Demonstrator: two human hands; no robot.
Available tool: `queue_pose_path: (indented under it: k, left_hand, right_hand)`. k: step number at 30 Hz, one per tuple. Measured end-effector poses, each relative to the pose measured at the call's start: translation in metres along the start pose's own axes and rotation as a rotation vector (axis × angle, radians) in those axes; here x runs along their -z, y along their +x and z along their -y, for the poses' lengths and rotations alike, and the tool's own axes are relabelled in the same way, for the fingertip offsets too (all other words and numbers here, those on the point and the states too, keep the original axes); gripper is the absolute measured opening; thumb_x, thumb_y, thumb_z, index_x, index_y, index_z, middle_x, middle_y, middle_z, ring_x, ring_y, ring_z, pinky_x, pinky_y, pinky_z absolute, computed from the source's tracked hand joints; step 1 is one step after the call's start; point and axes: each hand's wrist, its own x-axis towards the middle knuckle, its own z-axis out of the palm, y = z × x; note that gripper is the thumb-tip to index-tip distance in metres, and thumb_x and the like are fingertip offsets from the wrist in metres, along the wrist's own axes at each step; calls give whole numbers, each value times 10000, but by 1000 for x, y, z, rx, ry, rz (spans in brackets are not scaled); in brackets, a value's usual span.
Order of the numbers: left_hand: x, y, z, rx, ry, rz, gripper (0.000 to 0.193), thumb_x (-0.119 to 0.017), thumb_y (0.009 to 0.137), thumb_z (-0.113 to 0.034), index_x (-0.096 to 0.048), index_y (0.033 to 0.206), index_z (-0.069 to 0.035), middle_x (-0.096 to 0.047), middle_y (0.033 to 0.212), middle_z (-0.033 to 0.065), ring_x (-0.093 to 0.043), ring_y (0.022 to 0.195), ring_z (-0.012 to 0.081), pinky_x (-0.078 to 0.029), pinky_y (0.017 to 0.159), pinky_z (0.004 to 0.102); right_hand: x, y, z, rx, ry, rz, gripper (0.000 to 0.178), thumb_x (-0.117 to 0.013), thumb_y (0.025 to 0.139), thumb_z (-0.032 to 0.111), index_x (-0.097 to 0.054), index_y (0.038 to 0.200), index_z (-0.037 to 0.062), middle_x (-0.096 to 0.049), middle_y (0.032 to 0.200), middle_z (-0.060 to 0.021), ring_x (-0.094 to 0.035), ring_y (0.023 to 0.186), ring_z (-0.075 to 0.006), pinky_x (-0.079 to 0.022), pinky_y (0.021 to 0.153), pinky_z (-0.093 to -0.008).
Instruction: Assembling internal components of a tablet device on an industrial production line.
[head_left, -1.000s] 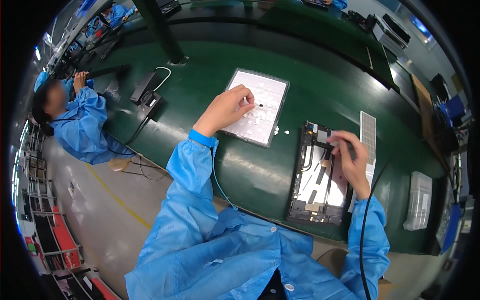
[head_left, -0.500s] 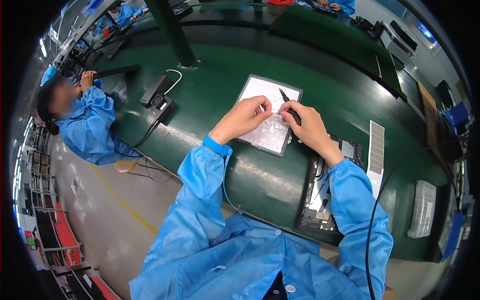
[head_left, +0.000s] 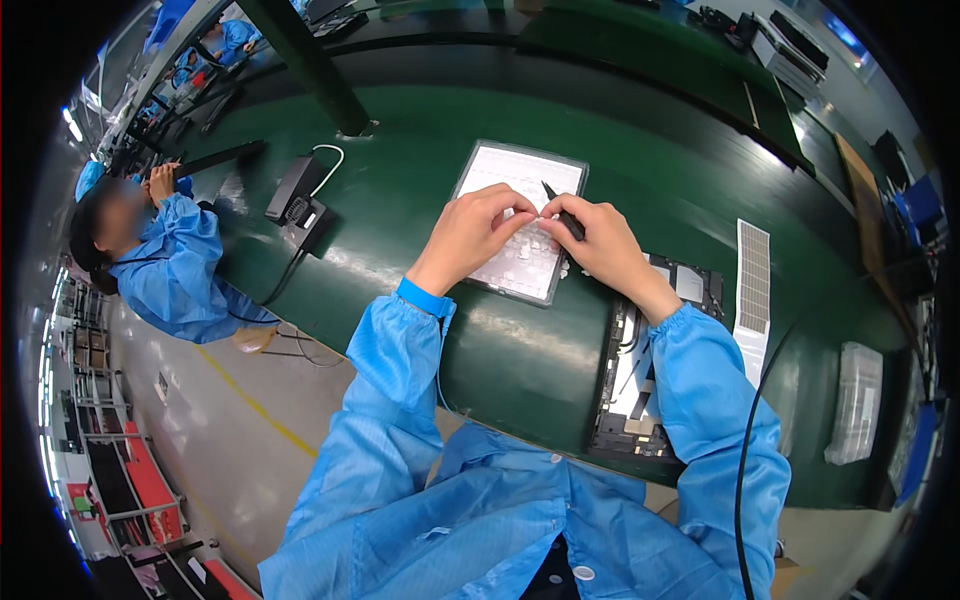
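Observation:
My left hand (head_left: 468,238) has its thumb and index finger pinched together; what is between them is too small to make out. Close by on the right, my right hand (head_left: 607,248) keeps black tweezers (head_left: 568,222) tucked in its grip, points aimed up and away. Its thumb and fingertip also press together, almost meeting those of the left. Both hands hover over a white printed sheet in a clear holder (head_left: 545,168). Small white pieces (head_left: 522,250) lie scattered on that sheet. A blue wrist strap (head_left: 425,298) circles my left wrist.
Partly under my right forearm lies an opened electronic device (head_left: 625,385). Beside it are a label sheet (head_left: 753,275) and a clear plastic box (head_left: 855,405). A black power adapter (head_left: 300,190) sits left, near a green post (head_left: 310,75). A co-worker (head_left: 165,250) sits at far left.
My fingertips have come closer together over the sheet. The whole view has shifted slightly, and the tweezers are still in my right hand.

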Motion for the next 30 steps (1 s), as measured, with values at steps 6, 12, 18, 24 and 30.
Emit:
queue_pose_path:
  k: [6,12,18,24,30]
  left_hand:
    - [-4,1,0,-6,-41,-6,94,-728,885,-110,-718,936,-32,-660,809,48,-529,604,139,-436,571,288]
    - [-14,-1,3,81,-156,-116,119,-745,862,-154,-730,891,-40,-667,756,57,-529,549,143,-425,519,314]
    - [-17,-2,-5,59,4,-136,133,-753,858,-143,-732,909,-22,-687,746,53,-522,544,115,-414,511,287]
    - [-19,-3,-7,35,8,-165,127,-751,852,-143,-730,882,-22,-686,760,71,-537,538,147,-426,515,311]
    - [-20,-4,-2,7,54,-163,109,-749,845,-129,-736,892,-32,-686,781,67,-551,551,160,-438,525,317]
  right_hand:
    - [0,-1,-2,-26,54,-90,157,-681,940,257,-681,988,108,-672,647,-57,-678,625,-240,-492,600,-337]
    - [-3,-5,9,108,-285,-294,116,-702,911,236,-705,927,120,-680,671,-98,-671,622,-284,-499,580,-374]
    - [-10,-4,1,245,-380,-305,63,-682,893,168,-710,924,121,-683,691,-98,-664,627,-311,-513,586,-394]
    - [-11,-5,-1,272,-448,-269,69,-681,890,168,-705,925,114,-694,714,-93,-658,625,-314,-509,589,-401]
    - [-13,-5,-1,269,-485,-253,36,-683,866,146,-683,882,114,-686,686,-75,-642,592,-277,-467,578,-372]
